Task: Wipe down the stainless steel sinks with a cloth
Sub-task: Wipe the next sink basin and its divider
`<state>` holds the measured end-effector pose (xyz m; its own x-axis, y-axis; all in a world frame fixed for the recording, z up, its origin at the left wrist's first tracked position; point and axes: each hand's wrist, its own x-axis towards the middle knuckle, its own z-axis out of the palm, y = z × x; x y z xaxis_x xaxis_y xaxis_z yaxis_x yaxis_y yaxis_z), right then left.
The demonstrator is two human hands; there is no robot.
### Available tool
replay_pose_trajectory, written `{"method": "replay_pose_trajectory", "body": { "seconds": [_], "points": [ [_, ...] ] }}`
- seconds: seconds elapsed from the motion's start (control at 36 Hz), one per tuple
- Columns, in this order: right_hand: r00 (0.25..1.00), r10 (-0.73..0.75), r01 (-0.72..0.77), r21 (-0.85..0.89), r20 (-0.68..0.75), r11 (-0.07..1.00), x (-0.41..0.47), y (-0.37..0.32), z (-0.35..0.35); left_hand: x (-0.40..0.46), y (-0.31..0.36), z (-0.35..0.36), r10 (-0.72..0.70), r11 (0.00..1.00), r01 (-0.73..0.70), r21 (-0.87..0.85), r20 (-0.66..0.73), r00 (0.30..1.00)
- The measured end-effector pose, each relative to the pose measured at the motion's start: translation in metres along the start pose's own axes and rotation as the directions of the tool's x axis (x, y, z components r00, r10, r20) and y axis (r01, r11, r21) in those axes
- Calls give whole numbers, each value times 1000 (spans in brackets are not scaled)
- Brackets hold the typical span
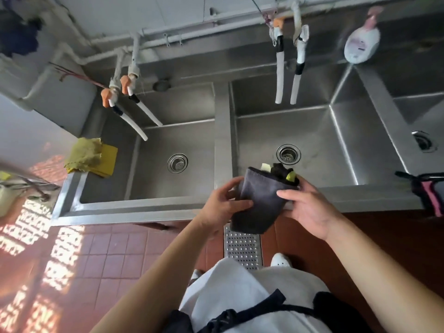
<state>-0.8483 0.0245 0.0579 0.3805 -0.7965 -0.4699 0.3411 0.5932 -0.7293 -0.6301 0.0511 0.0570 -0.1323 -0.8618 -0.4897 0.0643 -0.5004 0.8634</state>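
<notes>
A folded dark grey cloth [258, 203] is held over the front rim of the steel sinks, between both hands. My left hand [222, 204] grips its left edge, thumb on top. My right hand [310, 205] holds its right edge, fingers curled round it. A black and yellow-green item [287, 175] shows just past the cloth's far end. The left sink [153, 150] and the middle sink [319, 140] lie side by side, each with a round drain. Part of a third sink [425, 116] shows at the right.
A yellow cloth [92, 156] lies on the left sink's corner. Orange-handled taps with white hoses [129, 102] hang over the left sink, two more hoses [288, 68] over the middle one. A soap bottle [361, 44] stands at the back right. A pink and black item [427, 191] hangs on the right rim.
</notes>
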Motion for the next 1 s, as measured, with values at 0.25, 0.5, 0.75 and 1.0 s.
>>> {"method": "replay_pose_trajectory", "body": {
  "seconds": [0.25,0.5,0.75,1.0],
  "points": [
    [999,44,-44,-3,7,999,12,-11,-17,12,18,4,202,935,-97,342,-287,936],
    [974,135,-113,125,-182,986,29,-3,-1,22,37,-6,388,788,-205,581,-210,897],
    [919,130,20,375,-371,927,37,-2,8,23,52,-51,600,611,-450,651,-10,800],
    [710,407,-515,-30,-575,857,26,79,18,19,-35,-120,98,141,-102,985,89,991]
  ]
}}
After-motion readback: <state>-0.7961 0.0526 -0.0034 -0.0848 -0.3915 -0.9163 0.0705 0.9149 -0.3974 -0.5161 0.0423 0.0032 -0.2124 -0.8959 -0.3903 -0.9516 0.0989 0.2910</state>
